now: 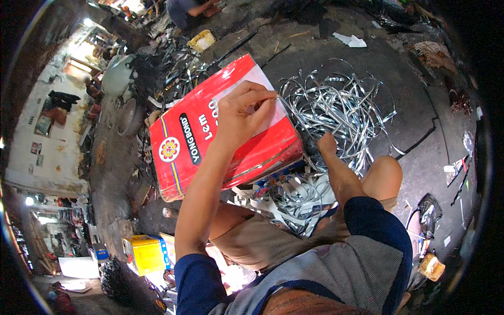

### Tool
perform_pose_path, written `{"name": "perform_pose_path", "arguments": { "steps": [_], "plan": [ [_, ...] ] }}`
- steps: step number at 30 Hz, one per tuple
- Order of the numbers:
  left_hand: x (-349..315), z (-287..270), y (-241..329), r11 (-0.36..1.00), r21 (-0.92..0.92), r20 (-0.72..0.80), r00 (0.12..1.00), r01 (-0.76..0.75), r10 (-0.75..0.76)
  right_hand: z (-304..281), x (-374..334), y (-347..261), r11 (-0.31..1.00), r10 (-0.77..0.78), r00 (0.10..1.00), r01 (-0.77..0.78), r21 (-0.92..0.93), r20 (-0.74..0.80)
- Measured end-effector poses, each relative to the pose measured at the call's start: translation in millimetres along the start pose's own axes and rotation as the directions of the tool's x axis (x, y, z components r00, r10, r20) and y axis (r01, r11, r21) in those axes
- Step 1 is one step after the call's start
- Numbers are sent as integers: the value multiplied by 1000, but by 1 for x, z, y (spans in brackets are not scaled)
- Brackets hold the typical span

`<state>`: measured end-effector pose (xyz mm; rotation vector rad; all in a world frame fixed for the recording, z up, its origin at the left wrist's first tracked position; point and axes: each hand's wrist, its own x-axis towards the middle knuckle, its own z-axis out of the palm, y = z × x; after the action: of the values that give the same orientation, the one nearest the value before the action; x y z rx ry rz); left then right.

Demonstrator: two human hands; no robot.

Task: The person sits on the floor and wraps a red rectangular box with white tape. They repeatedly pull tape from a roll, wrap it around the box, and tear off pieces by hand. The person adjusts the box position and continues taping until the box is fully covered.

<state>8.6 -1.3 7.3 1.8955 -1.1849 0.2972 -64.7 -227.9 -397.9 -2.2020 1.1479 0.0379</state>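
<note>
The left hand (pixel 242 113) pinches the pale top edge of the red tin can (pixel 210 139), which lies slanted on the floor; the right hand (pixel 326 143), clenched, sits beside its lower-right corner.

Large red rectangular tin can (pixel 210 142) lies tilted on its side beside tangled shiny metal strips (pixel 336 113)

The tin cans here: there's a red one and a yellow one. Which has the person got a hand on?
The big red can, lying tilted before the knees: the left hand rests on it. The small yellow can sits untouched by the left elbow.
</note>
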Motion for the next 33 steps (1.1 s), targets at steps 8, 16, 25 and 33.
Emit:
{"name": "perform_pose_path", "arguments": {
  "steps": [8, 16, 25, 33],
  "plan": [
    [-6, -4, -4, 974, 76, 30, 977, -214, 213, -23, 8, 15, 997, 71, 996, -71, 8, -56],
    [-12, -9, -3, 974, 100, 49, 979, -203, 199, -39, 6, 36, 998, 62, 993, -63, 0, -96],
    [-19, -5, 0, 992, 19, 116, 986, -121, 118, -44, 21, 60, 990, 133, 975, -140, -27, -178],
    [-38, -33, -2, 836, 503, 317, 947, -221, 60, 2, 16, 49, 976, 210, 973, -202, 84, -97]
  ]
}}
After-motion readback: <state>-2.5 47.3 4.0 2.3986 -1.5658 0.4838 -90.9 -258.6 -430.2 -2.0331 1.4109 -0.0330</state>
